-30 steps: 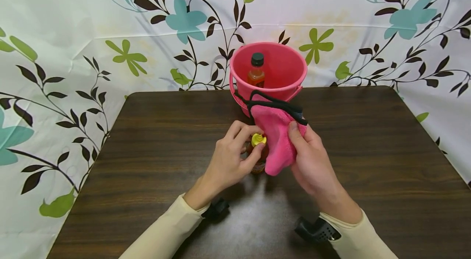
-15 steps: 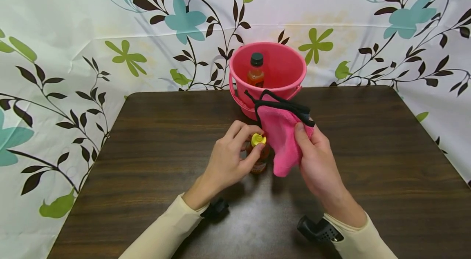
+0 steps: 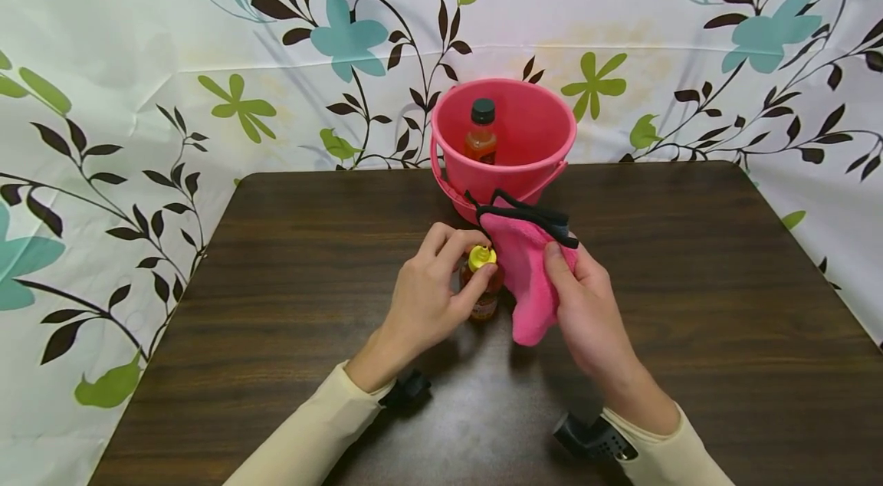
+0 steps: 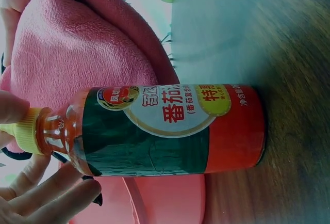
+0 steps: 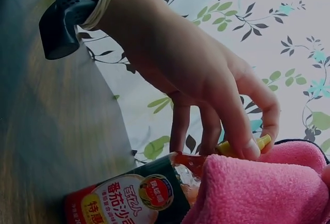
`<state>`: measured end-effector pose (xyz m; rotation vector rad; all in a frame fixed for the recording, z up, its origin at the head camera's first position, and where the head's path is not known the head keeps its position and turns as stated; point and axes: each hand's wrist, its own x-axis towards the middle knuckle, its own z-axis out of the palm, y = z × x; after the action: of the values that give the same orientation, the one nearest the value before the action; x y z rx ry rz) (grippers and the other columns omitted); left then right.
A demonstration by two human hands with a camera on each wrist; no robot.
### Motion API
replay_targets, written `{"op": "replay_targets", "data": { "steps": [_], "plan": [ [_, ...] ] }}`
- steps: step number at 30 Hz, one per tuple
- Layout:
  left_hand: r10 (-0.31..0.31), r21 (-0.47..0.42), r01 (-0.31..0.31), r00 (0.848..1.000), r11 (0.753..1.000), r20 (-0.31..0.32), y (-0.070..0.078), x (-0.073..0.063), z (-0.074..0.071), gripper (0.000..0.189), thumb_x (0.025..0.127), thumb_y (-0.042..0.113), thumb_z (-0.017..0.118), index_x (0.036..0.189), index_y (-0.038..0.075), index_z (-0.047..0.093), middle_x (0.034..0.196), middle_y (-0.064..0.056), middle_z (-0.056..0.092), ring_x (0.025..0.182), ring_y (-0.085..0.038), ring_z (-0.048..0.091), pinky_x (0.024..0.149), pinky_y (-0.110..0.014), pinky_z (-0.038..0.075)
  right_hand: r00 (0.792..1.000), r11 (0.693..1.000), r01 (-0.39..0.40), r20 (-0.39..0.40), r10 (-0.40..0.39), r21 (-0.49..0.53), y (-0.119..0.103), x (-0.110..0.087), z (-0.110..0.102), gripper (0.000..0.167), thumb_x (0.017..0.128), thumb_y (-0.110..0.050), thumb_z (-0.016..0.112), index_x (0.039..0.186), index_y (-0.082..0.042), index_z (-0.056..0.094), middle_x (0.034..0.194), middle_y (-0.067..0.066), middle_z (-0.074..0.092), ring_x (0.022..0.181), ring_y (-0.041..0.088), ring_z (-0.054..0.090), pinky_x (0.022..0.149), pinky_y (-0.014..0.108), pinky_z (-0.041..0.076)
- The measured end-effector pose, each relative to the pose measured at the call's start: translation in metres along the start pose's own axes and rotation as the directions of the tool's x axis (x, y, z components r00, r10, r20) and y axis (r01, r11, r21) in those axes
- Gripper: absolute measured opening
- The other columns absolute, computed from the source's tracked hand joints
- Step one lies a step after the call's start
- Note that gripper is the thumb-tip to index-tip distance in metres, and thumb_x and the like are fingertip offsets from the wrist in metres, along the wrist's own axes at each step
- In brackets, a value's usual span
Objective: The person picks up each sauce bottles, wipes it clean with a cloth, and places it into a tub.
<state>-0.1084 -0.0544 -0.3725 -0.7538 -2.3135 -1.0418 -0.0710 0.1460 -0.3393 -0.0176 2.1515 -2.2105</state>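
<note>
In the head view my left hand [image 3: 428,298] pinches the yellow cap [image 3: 482,257] of a tomato sauce bottle [image 3: 485,307] between thumb and fingers. The bottle stands upright on the table; its green and red label [image 4: 154,131] shows in the left wrist view. My right hand [image 3: 589,313] grips a pink cloth [image 3: 524,264] with black edging, thumb on its near side. The cloth hangs folded just right of the bottle, its lower end above the table. In the right wrist view the cloth [image 5: 258,188] hides part of the bottle neck.
Behind the hands a pink bucket [image 3: 507,181] stands at the table's back edge. Inside it is another bottle [image 3: 480,141] with a dark cap. A patterned curtain [image 3: 207,26] hangs behind the dark wooden table [image 3: 310,241].
The cloth in my right hand first moved right, away from the bottle, then slightly back left and lower. The bottle has shifted slightly toward the bucket, with my left hand still on its cap.
</note>
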Motion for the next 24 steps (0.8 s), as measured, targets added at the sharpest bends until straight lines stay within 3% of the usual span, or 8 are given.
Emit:
{"op": "replay_targets", "data": {
  "steps": [7,13,19,24],
  "plan": [
    [-0.03,-0.013,0.031,0.999,0.999,0.017,0.001,0.0,0.0,0.03,0.095,0.024,0.079,0.121,0.015,0.068,0.104,-0.01,0.06,0.075,-0.018,0.06,0.063,-0.025,0.051,1.0,0.998,0.02,0.009,-0.019,-0.054,0.004,-0.002,0.005,0.037,0.114,-0.028,0.046,0.144,-0.007,0.053,0.134,0.013,0.06,0.111,0.019,0.068,0.089,0.024,0.061],
    [-0.048,0.005,0.048,0.999,0.999,0.012,0.001,0.0,0.001,0.031,0.094,0.025,0.08,0.122,0.015,0.069,0.106,-0.007,0.058,0.074,-0.017,0.062,0.063,-0.025,0.053,0.996,0.989,0.081,0.047,-0.076,-0.123,0.009,-0.002,0.011,0.031,0.114,-0.024,0.047,0.139,-0.008,0.054,0.123,0.015,0.062,0.103,0.023,0.065,0.085,0.023,0.059],
    [-0.046,0.033,0.046,0.999,0.998,-0.007,0.002,0.0,0.002,0.031,0.093,0.022,0.081,0.121,0.014,0.07,0.107,-0.007,0.06,0.073,-0.017,0.064,0.064,-0.027,0.057,0.991,0.978,0.122,0.067,-0.113,-0.167,0.016,0.0,0.018,0.039,0.112,-0.019,0.05,0.152,-0.017,0.05,0.134,0.011,0.063,0.114,0.027,0.061,0.094,0.022,0.057],
    [-0.026,0.027,0.026,0.999,0.999,-0.021,0.002,-0.001,0.002,0.031,0.093,0.018,0.079,0.123,0.011,0.07,0.107,-0.007,0.066,0.078,-0.017,0.068,0.069,-0.028,0.062,0.989,0.979,0.131,0.094,-0.117,-0.156,0.023,0.003,0.023,0.041,0.112,-0.019,0.05,0.153,-0.018,0.048,0.133,0.013,0.063,0.111,0.034,0.063,0.088,0.025,0.059]
  ]
}}
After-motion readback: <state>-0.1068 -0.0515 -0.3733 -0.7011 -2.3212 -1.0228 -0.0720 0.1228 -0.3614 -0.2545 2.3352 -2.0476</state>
